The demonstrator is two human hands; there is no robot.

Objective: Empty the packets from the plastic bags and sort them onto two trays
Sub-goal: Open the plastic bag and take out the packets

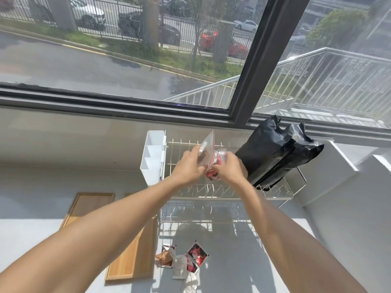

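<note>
A clear zip plastic bag (208, 144) with a red seal strip is held up in front of me above the wire rack. My left hand (189, 164) grips its left side. My right hand (229, 167) pinches its lower right, where red packets (211, 174) show at the bag's bottom. On the white counter below lie several loose packets (184, 261), some red and black, one brown, some white. Two wooden trays lie to the left: one (135, 259) partly under my left forearm, the other (88, 206) farther left.
A two-level wire dish rack (232, 199) stands at the back, with a white plastic holder (152, 157) hung on its left side and black bags (273, 155) leaning in its right end. Behind is a large window with a dark frame. A white wall rises at right.
</note>
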